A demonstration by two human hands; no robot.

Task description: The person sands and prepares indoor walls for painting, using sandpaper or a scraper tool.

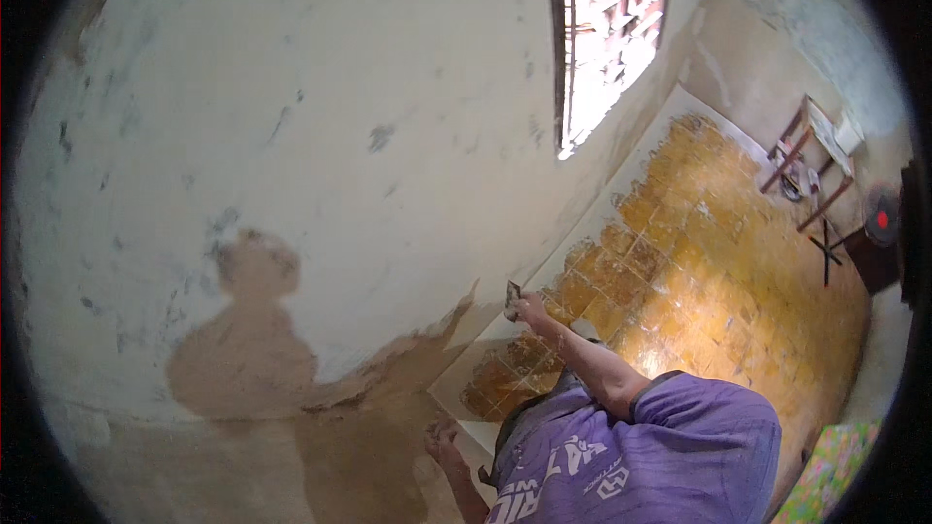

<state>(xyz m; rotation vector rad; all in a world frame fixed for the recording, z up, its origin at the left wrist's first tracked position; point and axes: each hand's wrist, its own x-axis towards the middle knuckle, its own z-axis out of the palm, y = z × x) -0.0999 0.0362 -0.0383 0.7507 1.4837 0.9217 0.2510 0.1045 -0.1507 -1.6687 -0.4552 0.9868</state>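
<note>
My right hand (531, 309) reaches toward the foot of the wall, closed around a small putty knife (513, 295) with a dark, flat blade and whitish smears. The blade stands a little apart from the pale plastered wall (320, 87), as far as I can tell. Lower down, my left hand (441, 435) hangs in front of the brownish lower wall with its fingers curled. Anything inside those fingers is too small and hidden to name. Dark patches and scuffs mark the wall, and my shadow falls across it.
A barred window (612, 29) lets in bright light. Yellow-brown tiles (680, 223) cover the floor, bordered by a pale strip along the wall. A wooden stool-like stand (825, 136) and a dark object with a red spot (879, 228) stand right. Flowered cloth (830, 466) lies lower right.
</note>
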